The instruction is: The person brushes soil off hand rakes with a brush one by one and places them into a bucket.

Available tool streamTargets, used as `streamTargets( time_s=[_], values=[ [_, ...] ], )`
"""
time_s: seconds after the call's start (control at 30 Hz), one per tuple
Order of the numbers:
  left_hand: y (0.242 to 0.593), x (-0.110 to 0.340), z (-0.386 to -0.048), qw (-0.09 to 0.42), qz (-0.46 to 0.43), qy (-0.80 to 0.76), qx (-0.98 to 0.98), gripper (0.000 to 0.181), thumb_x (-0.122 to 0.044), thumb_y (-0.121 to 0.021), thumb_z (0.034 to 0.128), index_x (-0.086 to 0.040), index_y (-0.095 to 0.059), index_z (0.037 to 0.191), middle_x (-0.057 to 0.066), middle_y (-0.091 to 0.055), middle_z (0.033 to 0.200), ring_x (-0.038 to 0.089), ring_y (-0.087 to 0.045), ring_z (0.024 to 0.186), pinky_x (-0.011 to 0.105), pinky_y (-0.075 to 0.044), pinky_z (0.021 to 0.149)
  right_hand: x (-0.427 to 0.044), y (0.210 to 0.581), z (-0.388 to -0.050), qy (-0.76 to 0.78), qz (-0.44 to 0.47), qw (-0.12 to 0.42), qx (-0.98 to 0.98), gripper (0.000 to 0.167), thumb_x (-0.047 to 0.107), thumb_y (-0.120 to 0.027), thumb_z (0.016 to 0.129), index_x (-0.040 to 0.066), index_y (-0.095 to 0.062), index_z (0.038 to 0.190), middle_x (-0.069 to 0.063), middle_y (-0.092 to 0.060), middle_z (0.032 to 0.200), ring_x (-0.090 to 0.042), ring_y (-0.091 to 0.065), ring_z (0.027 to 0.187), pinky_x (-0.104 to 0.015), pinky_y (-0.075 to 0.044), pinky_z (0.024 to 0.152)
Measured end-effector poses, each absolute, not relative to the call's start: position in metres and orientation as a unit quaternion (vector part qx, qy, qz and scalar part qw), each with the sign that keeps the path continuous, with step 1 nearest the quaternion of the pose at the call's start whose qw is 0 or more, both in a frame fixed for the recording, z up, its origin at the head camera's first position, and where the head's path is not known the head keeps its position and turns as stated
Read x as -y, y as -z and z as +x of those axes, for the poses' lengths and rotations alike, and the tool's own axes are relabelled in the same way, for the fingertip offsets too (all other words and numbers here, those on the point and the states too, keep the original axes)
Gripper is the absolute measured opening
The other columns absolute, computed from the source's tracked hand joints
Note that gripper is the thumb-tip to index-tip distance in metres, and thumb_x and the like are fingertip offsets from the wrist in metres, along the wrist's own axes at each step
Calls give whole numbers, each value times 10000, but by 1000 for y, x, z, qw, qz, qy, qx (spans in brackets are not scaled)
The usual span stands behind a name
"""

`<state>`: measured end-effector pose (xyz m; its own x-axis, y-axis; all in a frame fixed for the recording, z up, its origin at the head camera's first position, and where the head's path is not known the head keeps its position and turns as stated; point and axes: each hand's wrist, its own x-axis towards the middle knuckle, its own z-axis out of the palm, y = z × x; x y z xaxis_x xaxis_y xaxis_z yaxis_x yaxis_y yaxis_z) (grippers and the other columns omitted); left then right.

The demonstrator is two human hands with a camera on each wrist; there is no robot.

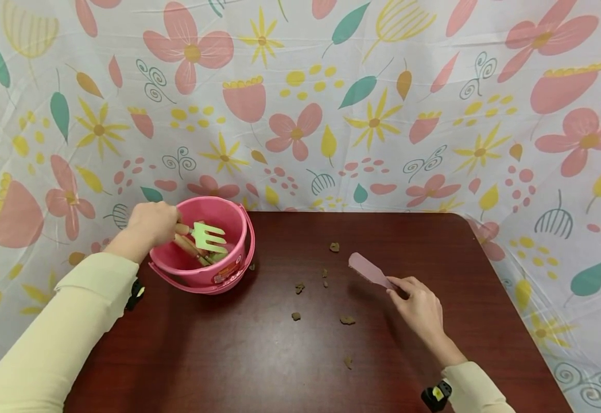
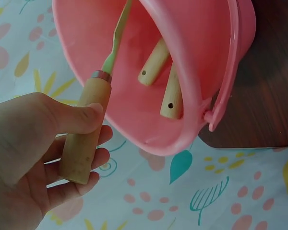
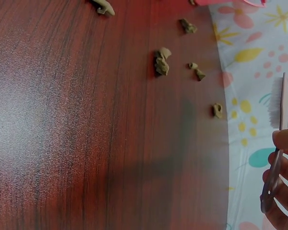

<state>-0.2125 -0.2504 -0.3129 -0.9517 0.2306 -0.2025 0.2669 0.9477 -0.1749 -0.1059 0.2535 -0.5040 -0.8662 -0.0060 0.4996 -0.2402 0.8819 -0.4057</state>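
In my left hand [image 1: 154, 222] I grip the wooden handle [image 2: 86, 129] of a small garden fork with light green tines [image 1: 208, 237]. The fork is over the mouth of a pink bucket [image 1: 197, 274]. Inside the bucket lie other tools, whose wooden handles [image 2: 172, 93] show in the left wrist view; their heads are partly hidden. My right hand [image 1: 420, 307] holds a pink brush [image 1: 368, 269] by its handle, above the table. Pale bristles [image 3: 275, 103] show on the brush in the right wrist view. Several brown crumbs [image 1: 348, 320] are scattered between bucket and brush.
The dark wooden table [image 1: 259, 367] has a rounded far right corner. A flowered cloth [image 1: 300, 74] hangs behind it and along both sides. The bucket's pink handle [image 1: 251, 241] is folded down against its outer side.
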Motion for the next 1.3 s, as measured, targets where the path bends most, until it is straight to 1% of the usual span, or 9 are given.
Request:
streamTargets(
  time_s=[0.13,0.27,0.57,0.77,0.87,1.03,1.13,1.23,1.3],
  values=[
    [316,247,-213,91,139,114,-979,162,-202,-621,842,-101,-706,937,129,-641,808,254,-567,698,417,-486,554,-253,504,-105,-231,64,247,939,280,175,-744,739,197,-713,1017,54,-640,855,-64,-492,578,-248,-347,460],
    [318,244,-214,90,148,125,-977,135,-128,-645,806,-88,-701,922,136,-632,811,253,-559,697,428,-493,567,-253,503,-105,-230,64,250,938,278,176,-745,736,198,-715,1012,54,-643,856,-70,-502,579,-257,-355,461],
    [323,237,-216,106,160,141,-971,78,-134,-668,804,-83,-691,858,106,-618,775,244,-536,650,368,-482,534,-253,502,-105,-232,60,249,939,274,180,-744,735,199,-717,1008,54,-645,857,-76,-517,590,-259,-362,466],
    [330,235,-216,107,162,133,-972,94,-144,-651,815,-105,-705,882,113,-633,820,244,-543,668,404,-497,554,-255,503,-104,-231,61,254,937,274,176,-752,727,193,-720,999,40,-653,851,-93,-542,599,-269,-375,466],
    [335,235,-216,104,169,127,-972,68,-122,-623,826,-130,-680,790,90,-635,798,232,-559,684,432,-503,586,-255,503,-105,-232,62,257,936,272,172,-754,724,190,-721,994,39,-654,849,-102,-553,607,-275,-381,467],
    [342,235,-215,98,178,124,-971,192,-95,-602,835,-156,-586,654,69,-599,730,240,-572,690,448,-500,604,-253,503,-106,-231,63,252,937,269,180,-750,731,195,-719,998,46,-649,850,-96,-549,611,-272,-380,472],
    [345,236,-215,93,179,116,-973,216,-152,-622,837,-156,-571,627,67,-590,712,238,-565,677,442,-490,600,-251,502,-106,-233,63,250,938,269,181,-748,733,194,-718,1000,35,-651,853,-88,-536,604,-266,-373,470],
    [346,237,-216,98,169,96,-976,277,-307,-660,813,-145,-565,608,60,-568,672,215,-545,639,400,-464,563,-250,501,-106,-233,65,248,938,273,178,-749,734,193,-716,1005,31,-650,854,-76,-516,591,-253,-358,462],
    [345,238,-216,99,167,92,-977,314,-405,-692,768,-136,-595,639,45,-575,676,200,-540,635,389,-464,552,-250,501,-106,-233,66,246,938,275,179,-749,735,194,-715,1008,37,-647,854,-68,-501,578,-243,-346,454]
  ],
)
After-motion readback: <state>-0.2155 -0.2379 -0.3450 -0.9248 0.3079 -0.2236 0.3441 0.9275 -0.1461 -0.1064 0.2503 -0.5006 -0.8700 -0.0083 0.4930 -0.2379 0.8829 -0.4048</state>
